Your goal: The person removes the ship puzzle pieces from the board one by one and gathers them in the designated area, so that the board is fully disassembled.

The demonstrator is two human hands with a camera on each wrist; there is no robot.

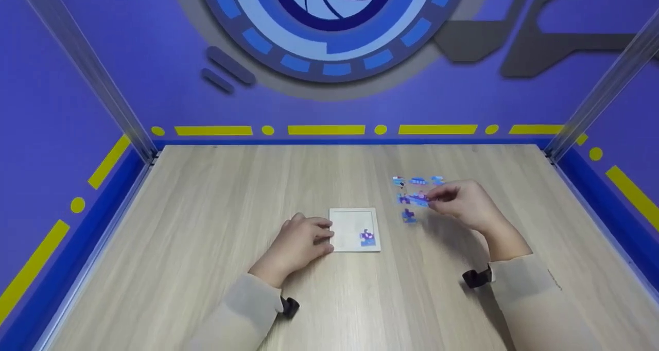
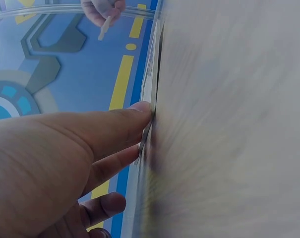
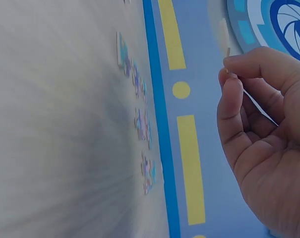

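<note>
My left hand point(image 1: 301, 243) rests on the table with its fingertips touching the left edge of a white square puzzle tray point(image 1: 354, 210). In the left wrist view, its thumb point(image 2: 125, 116) and a finger meet that thin edge. One blue and purple puzzle piece point(image 1: 367, 238) lies in the tray's lower right corner. To the right, my right hand point(image 1: 466, 204) pinches a jigsaw piece point(image 3: 223, 35) between thumb and fingertips, above the table. The right wrist view shows this piece nearly edge-on, so its picture is hidden there.
Several loose puzzle pieces point(image 1: 408, 216) lie on the wooden table point(image 1: 231, 186) right of the tray, near and below my right hand. A blue patterned wall point(image 1: 329, 111) closes the far side, with more walls left and right.
</note>
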